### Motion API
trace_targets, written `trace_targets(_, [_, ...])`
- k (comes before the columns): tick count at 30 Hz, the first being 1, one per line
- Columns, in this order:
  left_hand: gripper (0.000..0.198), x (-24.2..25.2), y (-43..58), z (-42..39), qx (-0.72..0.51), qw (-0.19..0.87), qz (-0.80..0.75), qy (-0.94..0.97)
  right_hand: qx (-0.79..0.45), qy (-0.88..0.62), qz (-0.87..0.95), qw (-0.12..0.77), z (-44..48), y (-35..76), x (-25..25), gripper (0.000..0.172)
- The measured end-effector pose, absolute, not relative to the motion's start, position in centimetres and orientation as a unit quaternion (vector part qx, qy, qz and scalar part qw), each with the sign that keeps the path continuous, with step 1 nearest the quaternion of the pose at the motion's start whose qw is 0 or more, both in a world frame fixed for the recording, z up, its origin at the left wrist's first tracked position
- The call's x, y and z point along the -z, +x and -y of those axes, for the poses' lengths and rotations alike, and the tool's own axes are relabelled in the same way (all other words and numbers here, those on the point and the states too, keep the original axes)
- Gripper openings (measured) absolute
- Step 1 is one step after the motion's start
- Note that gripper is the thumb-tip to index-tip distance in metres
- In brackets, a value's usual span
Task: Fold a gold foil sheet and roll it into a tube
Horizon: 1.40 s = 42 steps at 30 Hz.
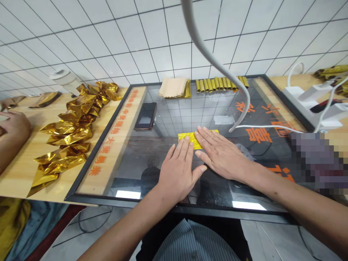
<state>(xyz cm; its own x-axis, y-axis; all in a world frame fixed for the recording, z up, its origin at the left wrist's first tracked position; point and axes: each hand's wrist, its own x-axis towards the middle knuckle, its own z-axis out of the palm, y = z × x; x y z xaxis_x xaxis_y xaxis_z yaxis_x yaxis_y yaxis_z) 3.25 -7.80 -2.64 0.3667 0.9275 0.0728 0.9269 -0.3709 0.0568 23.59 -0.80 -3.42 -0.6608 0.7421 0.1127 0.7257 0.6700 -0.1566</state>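
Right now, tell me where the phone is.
The phone lies face up on the glass panel, left of centre, beyond the left hand, beside the orange-lettered strip.

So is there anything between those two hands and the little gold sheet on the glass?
Nothing visible. Both the left hand and the right hand lie flat with fingertips directly on the gold foil sheet. The white cable hangs beside them, not between.

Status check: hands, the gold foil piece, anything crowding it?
Left hand and right hand both flat, pressing gold foil piece on glass table. White cable lies just right; phone sits apart.
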Motion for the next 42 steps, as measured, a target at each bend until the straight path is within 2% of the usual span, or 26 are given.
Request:
trace_targets(9, [0.077, 2.4, 3.3, 7.8, -0.066, 0.015, -0.557, 0.828, -0.03, -0.429, 0.897, 0.102, 1.0, 24.7, 3.6, 0.073])
trace_targets(19, [0.068, 1.3, 3.2, 7.7, -0.072, 0.033, -0.556, 0.827, -0.026, -0.438, 0.895, 0.084, 1.0, 24.5, 3.5, 0.072])
trace_targets(23, [0.073, -0.5, 5.3, 7.0, -0.147, 0.085, -0.522, 0.836, -0.028, -0.417, 0.902, 0.104, 0.9, 25.0, 4.0, 0.071])
trace_targets(27, [0.076, -1.1, 8.8, 4.5, -0.177, 0.194, -0.514, 0.816, -0.013, -0.368, 0.919, 0.142, 0.8, 25.6, 4.5, 0.079])
trace_targets(30, [0.076, -0.5, 10.6, 2.3, -0.189, 0.229, -0.528, 0.796, -0.008, -0.351, 0.92, 0.173, 0.7, 25.5, 4.3, 0.081])
trace_targets(42, [0.09, 1.5, 7.6, 1.4, -0.113, 0.181, -0.568, 0.795, -0.008, -0.393, 0.912, 0.118, 0.8, 25.1, 4.0, 0.077])
